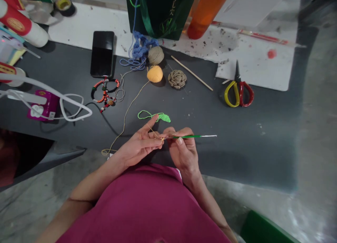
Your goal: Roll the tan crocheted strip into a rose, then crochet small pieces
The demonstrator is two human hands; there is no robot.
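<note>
My right hand (184,150) is closed around a green-handled crochet hook (195,136), whose silver end points to the right. My left hand (143,143) pinches a small bit of yellow yarn work (162,139), with its index finger raised and a strand over it. Both hands meet at the near edge of the table. From a yellow yarn ball (154,74), a strand (126,113) runs down toward my left wrist. Just beyond my fingers lies a small green crocheted leaf (164,117) with a loose tail. The crochet stitches themselves are too small to make out.
Further back lie a brown crocheted flower (177,79), a beige yarn ball (156,55), blue yarn (143,46), a thin stick (192,73) and a phone (102,54). Scissors (239,88) rest at right. A beaded bracelet (104,92) and white cable (52,88) are at left.
</note>
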